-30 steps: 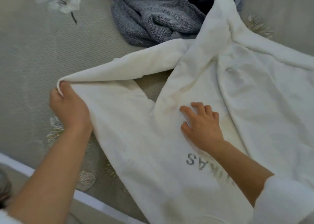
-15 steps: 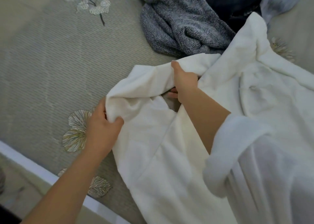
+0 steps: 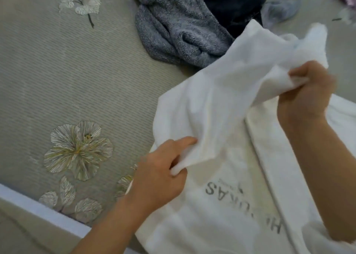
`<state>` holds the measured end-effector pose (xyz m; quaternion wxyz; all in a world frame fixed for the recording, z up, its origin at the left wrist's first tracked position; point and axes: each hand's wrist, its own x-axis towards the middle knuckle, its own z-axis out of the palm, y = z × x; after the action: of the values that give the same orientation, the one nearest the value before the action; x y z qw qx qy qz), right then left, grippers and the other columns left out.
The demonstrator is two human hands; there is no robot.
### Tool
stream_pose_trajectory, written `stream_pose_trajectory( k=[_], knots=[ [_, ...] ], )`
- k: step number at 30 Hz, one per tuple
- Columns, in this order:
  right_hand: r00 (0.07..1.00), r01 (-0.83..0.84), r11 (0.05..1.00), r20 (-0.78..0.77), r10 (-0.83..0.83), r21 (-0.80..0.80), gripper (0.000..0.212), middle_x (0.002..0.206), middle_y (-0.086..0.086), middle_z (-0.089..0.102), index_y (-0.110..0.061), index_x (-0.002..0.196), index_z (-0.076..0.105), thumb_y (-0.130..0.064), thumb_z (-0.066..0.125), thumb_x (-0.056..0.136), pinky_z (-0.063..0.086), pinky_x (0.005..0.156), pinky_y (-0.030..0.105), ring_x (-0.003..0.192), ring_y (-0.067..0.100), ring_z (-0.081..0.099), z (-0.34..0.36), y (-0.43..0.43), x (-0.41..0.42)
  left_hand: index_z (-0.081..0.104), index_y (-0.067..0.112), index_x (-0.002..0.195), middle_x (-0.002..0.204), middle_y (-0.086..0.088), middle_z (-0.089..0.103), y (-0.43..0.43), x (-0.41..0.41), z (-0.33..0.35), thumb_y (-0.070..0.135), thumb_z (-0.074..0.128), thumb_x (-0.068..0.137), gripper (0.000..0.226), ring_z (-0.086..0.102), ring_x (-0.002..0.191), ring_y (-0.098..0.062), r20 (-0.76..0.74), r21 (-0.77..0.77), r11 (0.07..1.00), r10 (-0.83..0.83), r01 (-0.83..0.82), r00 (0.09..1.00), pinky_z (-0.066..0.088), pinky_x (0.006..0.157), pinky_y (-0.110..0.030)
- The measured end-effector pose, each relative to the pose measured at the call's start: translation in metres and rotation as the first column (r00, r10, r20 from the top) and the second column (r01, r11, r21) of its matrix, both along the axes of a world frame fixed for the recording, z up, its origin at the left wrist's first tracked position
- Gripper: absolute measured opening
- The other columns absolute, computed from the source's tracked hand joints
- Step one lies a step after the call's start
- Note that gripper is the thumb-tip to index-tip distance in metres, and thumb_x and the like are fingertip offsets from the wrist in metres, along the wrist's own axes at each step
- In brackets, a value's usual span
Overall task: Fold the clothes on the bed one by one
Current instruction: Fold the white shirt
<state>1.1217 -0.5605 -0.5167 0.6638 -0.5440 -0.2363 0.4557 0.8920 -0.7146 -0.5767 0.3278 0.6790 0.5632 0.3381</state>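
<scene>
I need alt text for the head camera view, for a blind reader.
Two bare hands, left hand and right hand, grip a white printed garment over a grey floral bed. A grey knit sweater lies crumpled behind.

White sweatshirt: soft matt cotton (grey printed lettering); grey sweater: coarse knit; bedspread: ribbed, embroidered cloth.

Your left hand, at the near-left edge of the white garment, is bare. Your left forearm is uncovered all the way to the bottom of the view. Your right hand, over the garment's far-right part, is also bare, its outline smeared by blur. Your right forearm is uncovered too. Pale cloth beside it at the garment's near-right corner: sleeve or garment, cannot tell.
</scene>
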Motion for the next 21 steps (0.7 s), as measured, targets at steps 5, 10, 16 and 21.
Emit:
stream_pose_trajectory(
  k=[5,10,16,21],
  knots=[
    [0.938,0.324,0.730,0.307,-0.163,-0.601,0.013,0.075,0.000,0.048,-0.018,0.076,0.050,-0.030,0.054,0.075,0.039,0.059,0.026,0.064,0.014,0.046,-0.053,-0.074,0.103,0.039,0.043,0.137,0.110,0.017,0.049,-0.012,0.056,-0.028,0.044,0.050,0.087,0.051,0.051,0.103,-0.005,-0.160,-0.410,0.785,-0.563,0.465,0.811,0.042,0.083,-0.021],
    [0.945,0.325,0.634,0.264,-0.192,-0.702,0.034,0.077,0.001,0.055,-0.010,0.096,0.054,-0.041,0.061,0.086,0.045,0.057,0.028,0.063,0.015,0.053,-0.096,-0.095,0.130,0.048,0.022,0.134,0.142,-0.007,0.042,-0.015,0.056,-0.072,0.038,0.040,0.085,0.052,0.035,0.131,-0.025,-0.472,-0.174,0.963,-0.267,0.208,0.840,0.032,0.105,-0.038],
    [0.917,0.375,0.559,0.384,-0.106,-0.740,0.060,0.120,0.016,0.054,-0.003,0.122,0.046,-0.027,0.074,0.075,0.053,0.081,0.040,0.096,0.032,0.060,-0.111,-0.067,0.145,0.033,0.016,0.147,0.157,-0.014,0.017,-0.018,0.047,-0.096,0.041,0.030,0.090,0.062,0.009,0.146,-0.028,-0.652,-0.250,0.942,-0.335,0.224,0.680,0.008,0.114,-0.038],
    [0.863,0.437,0.766,0.460,-0.209,-0.471,0.031,0.059,-0.003,0.032,-0.017,0.062,0.034,0.000,0.057,0.073,0.027,0.046,0.023,0.049,0.014,0.030,-0.089,-0.045,0.170,0.025,0.023,0.149,0.159,-0.013,0.012,-0.009,0.066,-0.091,0.044,0.031,0.089,0.063,0.003,0.147,-0.028,-0.655,-0.209,0.963,-0.267,0.170,0.707,-0.006,0.115,-0.037]
  ],
)
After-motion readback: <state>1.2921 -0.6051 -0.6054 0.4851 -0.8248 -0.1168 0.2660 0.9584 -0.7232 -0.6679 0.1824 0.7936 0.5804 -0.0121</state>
